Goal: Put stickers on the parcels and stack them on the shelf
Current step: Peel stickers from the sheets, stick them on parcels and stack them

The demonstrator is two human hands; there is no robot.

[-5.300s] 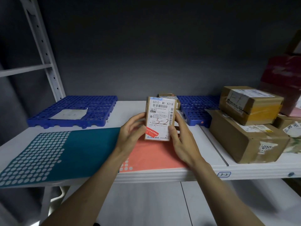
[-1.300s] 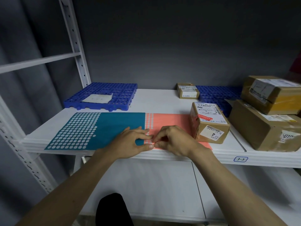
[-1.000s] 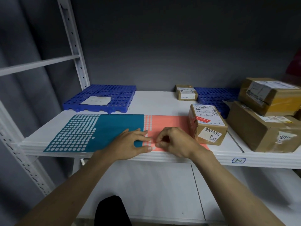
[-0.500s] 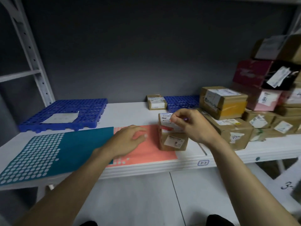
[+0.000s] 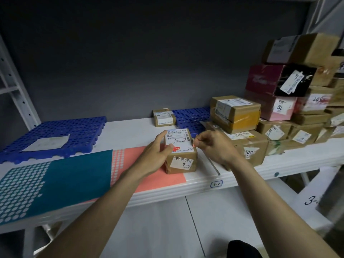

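1. The left hand (image 5: 155, 155), which lay flat on the pink sticker sheet (image 5: 134, 161) half a second ago, now grips the small parcel's (image 5: 180, 155) left side.
2. The right hand (image 5: 212, 146) has left the parcel top (it hangs just right of it), pinching a small pink sticker (image 5: 194, 145).
3. The parcel stays on the sheet on the shelf (image 5: 232, 180).

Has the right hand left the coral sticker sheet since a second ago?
Yes. The right hand now hovers right of the small cardboard parcel, off the coral sticker sheet.
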